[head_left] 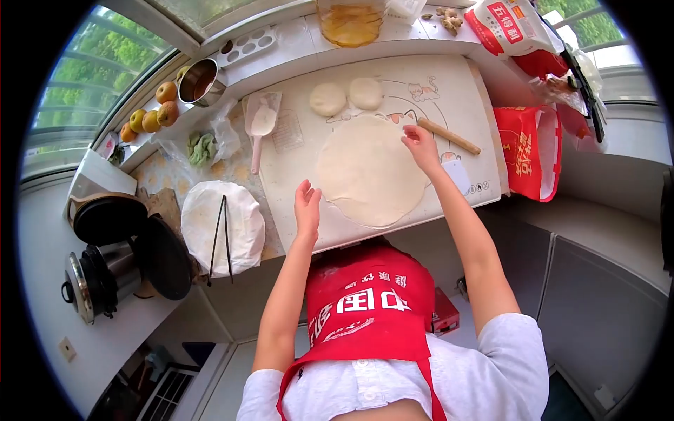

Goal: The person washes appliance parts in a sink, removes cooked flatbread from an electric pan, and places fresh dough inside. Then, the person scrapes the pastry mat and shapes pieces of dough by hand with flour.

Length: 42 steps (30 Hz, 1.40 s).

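A large round sheet of rolled dough [365, 172] lies flat on a white board [291, 210] printed with cartoon cats. My left hand [307, 205] is at the sheet's left edge, fingers extended and holding nothing visible. Over the upper right edge of the sheet is my right hand [423, 149], its fingers slightly bent and apart; whether they touch the dough I cannot tell. A wooden rolling pin [453, 137] rests just beyond it. Two smooth dough balls [328, 99] sit side by side at the back. To the left lies a scoop [264, 121] with white powder, probably flour, in it.
A white cloth [219, 228] covers something round at left, with black tongs [223, 235] on top. Farther left stands an open pot-like cooker [116, 274]. Fruit [166, 91] and a metal cup [201, 83] line the windowsill. A red bag [526, 151] stands at right.
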Each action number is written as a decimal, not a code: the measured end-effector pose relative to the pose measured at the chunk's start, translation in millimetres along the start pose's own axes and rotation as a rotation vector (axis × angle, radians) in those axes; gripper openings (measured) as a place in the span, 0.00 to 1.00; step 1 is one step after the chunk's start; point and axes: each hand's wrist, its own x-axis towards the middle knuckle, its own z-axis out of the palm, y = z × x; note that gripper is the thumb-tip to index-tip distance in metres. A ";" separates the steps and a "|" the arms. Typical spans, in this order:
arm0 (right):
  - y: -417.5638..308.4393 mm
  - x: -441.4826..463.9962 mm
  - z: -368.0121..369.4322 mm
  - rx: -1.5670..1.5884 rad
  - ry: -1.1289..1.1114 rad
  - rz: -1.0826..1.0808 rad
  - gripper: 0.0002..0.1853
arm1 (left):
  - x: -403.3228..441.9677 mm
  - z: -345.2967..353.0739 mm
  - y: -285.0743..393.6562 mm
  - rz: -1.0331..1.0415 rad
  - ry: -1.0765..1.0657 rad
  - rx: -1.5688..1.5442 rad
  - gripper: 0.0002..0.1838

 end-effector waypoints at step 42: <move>-45.9 73.6 64.1 -0.510 -0.515 0.063 0.22 | 53.1 41.8 -35.3 -0.094 0.329 0.149 0.19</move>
